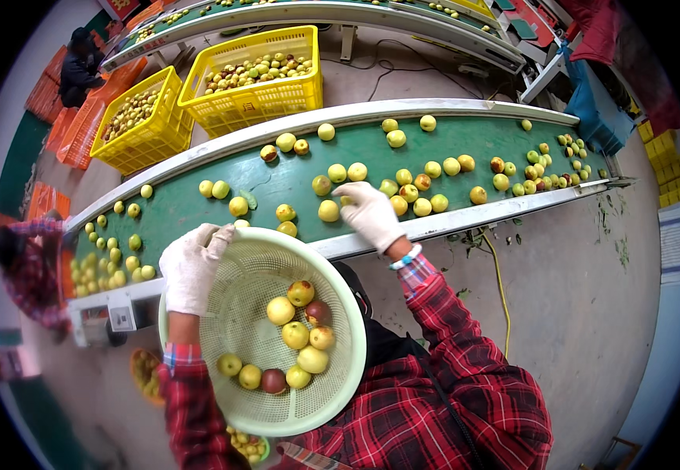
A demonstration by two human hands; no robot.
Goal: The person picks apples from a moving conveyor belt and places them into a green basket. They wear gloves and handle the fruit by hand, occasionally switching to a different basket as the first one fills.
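Observation:
My left hand [190,270], in a white glove, grips the upper left rim of a pale green mesh plastic basket [258,252]. Several round yellow and reddish-brown fruits, likely jujubes [296,335], lie in the basket's lower right part. It is held tilted against the near side of a green conveyor belt [199,217]. Over that belt my gloved right hand [369,215] reaches with bent fingers. A yellow-green fruit [347,201] shows partly at its fingertips; whether it is gripped is unclear. Close by lie a browned fruit [321,185] and a yellow one [329,211].
Yellow crates [252,108] of fruit stand behind the belt's white metal rail [369,109]. Another conveyor [316,14] runs beyond. A person in plaid [31,270] is at the left end, another person [80,64] farther back. A yellow cable [500,282] crosses the floor.

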